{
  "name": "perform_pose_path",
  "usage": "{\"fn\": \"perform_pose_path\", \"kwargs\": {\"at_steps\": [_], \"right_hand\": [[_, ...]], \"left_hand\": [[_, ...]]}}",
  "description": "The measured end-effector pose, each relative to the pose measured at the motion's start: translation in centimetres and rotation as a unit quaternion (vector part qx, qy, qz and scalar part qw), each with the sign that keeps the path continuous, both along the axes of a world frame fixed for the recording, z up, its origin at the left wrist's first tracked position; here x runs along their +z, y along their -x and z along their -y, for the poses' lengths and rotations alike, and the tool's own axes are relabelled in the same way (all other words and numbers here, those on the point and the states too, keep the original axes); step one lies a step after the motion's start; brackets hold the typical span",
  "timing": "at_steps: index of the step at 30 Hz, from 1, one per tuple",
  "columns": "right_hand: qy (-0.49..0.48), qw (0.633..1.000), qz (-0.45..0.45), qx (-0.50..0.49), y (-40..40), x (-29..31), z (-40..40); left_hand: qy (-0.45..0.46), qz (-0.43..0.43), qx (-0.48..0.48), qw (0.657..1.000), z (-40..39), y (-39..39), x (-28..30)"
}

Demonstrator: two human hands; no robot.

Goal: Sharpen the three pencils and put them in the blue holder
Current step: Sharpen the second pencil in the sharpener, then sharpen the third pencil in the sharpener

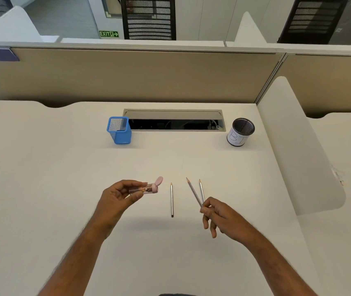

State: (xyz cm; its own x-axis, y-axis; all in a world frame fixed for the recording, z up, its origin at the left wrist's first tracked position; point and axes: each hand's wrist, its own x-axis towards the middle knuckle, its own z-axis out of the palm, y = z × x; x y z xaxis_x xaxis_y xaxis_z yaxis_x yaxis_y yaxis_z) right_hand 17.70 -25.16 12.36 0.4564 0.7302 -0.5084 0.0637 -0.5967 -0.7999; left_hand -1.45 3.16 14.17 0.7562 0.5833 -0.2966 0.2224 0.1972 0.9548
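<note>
While both hands are raised over the desk [42, 189], the scene reads from near to far as follows.

Right hand [217, 216]: fingers curled round the rear end of one pencil [193, 192], tip angled up and to the left; whether it also touches the second pencil [201, 190] just beside it cannot be told.

Left hand [117, 194]: pinches a clear sharpener [143, 188] with a pink end, its pink cap [159, 180] hinged open and facing right.

Loose pencil [172, 199]: lies flat between the hands, tip pointing away, touched by neither.

Step in hand (judged): bringing the held pencil to the sharpener's mouth. Line the shaft up with the barrel's axis before pushing in, hold the barrel steady, and twist with light pressure so the lead does not snap.

Blue holder [119, 130]: upright mesh cup, far left, well apart from the pencils, apparently empty.

Black cup [240, 132]: far right, with a white paper label; not the target.

Cable slot [174, 120]: open recess between the two cups.
</note>
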Motion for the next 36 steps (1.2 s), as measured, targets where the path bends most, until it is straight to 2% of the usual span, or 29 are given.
{"fn": "perform_pose_path", "kwargs": {"at_steps": [16, 32, 36], "right_hand": [[0.11, 0.98, 0.117, -0.116, 3.6, -7.2, -3.5], [0.13, 0.97, 0.171, -0.114, 2.6, -9.8, -5.7], [0.128, 0.972, 0.159, -0.115, 2.5, -9.7, -5.8]], "left_hand": [[-0.001, -0.03, -0.01, 1.0, 0.9, 0.2, -0.8], [0.004, -0.039, -0.011, 0.999, 0.9, 0.7, -1.0], [0.0, -0.04, -0.011, 0.999, 0.9, 0.6, -0.9]]}}
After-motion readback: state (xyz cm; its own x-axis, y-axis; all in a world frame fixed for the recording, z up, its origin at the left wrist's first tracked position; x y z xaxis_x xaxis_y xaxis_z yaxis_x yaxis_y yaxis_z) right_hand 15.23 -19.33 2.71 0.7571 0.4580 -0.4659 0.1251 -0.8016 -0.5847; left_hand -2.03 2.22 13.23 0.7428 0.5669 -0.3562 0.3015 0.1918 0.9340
